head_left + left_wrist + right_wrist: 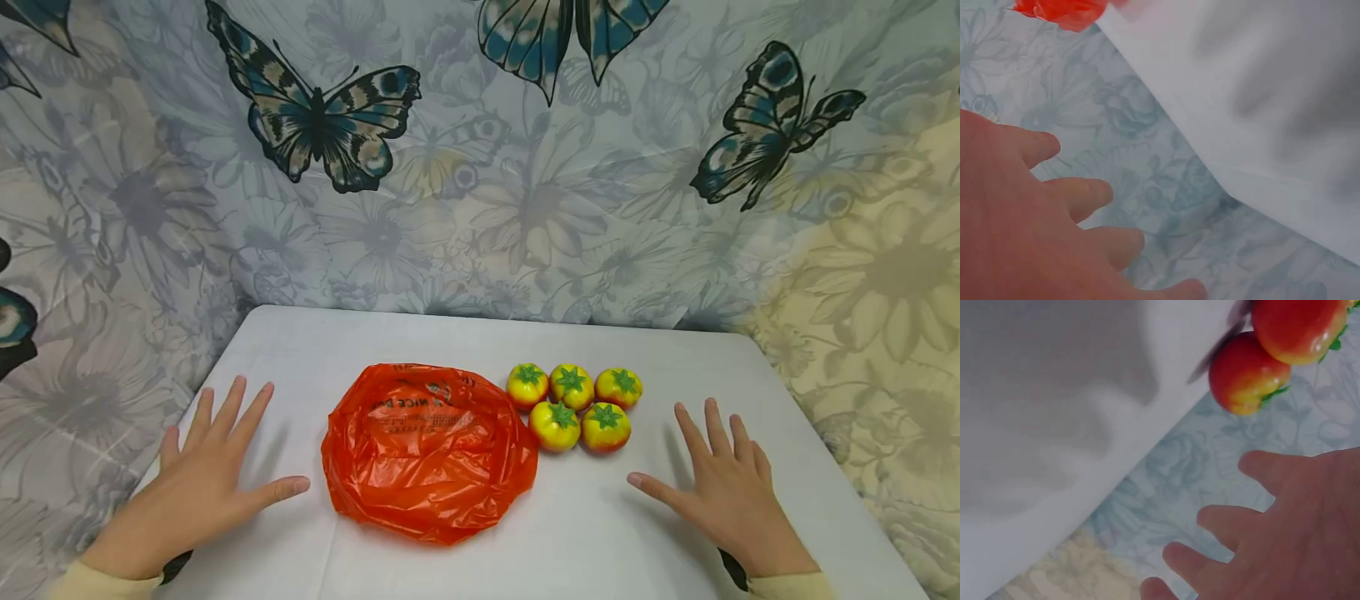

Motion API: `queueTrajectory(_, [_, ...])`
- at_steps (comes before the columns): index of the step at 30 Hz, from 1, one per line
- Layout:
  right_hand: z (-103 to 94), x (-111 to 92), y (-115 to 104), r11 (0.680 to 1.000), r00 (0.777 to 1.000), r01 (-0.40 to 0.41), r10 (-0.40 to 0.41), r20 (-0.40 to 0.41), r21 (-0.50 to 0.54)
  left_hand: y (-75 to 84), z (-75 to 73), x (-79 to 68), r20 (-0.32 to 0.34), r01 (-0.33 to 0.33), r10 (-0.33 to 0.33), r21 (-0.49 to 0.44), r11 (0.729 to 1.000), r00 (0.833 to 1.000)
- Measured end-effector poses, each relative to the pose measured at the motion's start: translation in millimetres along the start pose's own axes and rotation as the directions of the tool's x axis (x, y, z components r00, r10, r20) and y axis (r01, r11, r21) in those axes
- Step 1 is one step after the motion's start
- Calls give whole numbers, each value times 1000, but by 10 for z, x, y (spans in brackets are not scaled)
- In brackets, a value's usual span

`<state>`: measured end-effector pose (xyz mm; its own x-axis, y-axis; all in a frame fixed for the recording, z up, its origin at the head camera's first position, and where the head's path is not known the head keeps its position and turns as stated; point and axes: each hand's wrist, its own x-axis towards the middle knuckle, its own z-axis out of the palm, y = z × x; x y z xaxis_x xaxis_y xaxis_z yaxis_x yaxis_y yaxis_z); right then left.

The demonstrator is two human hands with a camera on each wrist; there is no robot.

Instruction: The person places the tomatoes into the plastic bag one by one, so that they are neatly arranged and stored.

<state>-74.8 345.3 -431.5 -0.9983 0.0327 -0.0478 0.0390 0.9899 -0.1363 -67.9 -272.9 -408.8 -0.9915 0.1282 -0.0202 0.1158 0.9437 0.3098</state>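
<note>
A crumpled red plastic bag (431, 467) with dark printing lies near the middle of the white table. Against its right side sit several red-and-yellow tomatoes (606, 428) with green star-shaped tops, grouped in two rows. My left hand (198, 483) is spread to the left of the bag, apart from it and holding nothing. To the right of the tomatoes, my right hand (723, 487) is likewise spread, touching none of them. In the right wrist view, two tomatoes (1247, 375) show most plainly; the left wrist view catches only a corner of the bag (1069, 11).
The white table (585, 533) has its far edge near a cloth backdrop (525, 217) printed with flowers and large butterflies. This patterned cloth also hangs along the left and right sides. Shadows of both hands fall on the tabletop.
</note>
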Motion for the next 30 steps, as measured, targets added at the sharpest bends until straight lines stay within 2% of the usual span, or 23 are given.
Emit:
queueTrajectory(6, [-48,82,-172,997,992,83,-83,-98,-3,201,-47,139,52,-34,37,-56,998,998])
queueTrajectory(10, [-102,144,-320,990,973,142,-143,-183,-20,375,-86,257,88,-61,71,-111,992,994])
queueTrajectory(16, [-131,209,-520,978,944,207,-196,-266,14,572,-87,442,136,-77,107,-209,975,985])
queueTrajectory(19, [-119,243,-594,974,938,226,-212,-273,21,645,-71,538,159,-71,112,-243,967,981])
queueTrajectory(25, [-62,285,-720,974,955,222,-206,-214,51,744,-27,700,241,-32,109,-302,953,964])
queueTrajectory(30, [0,300,-764,974,954,221,-206,-216,44,769,-17,821,298,8,82,-290,957,951])
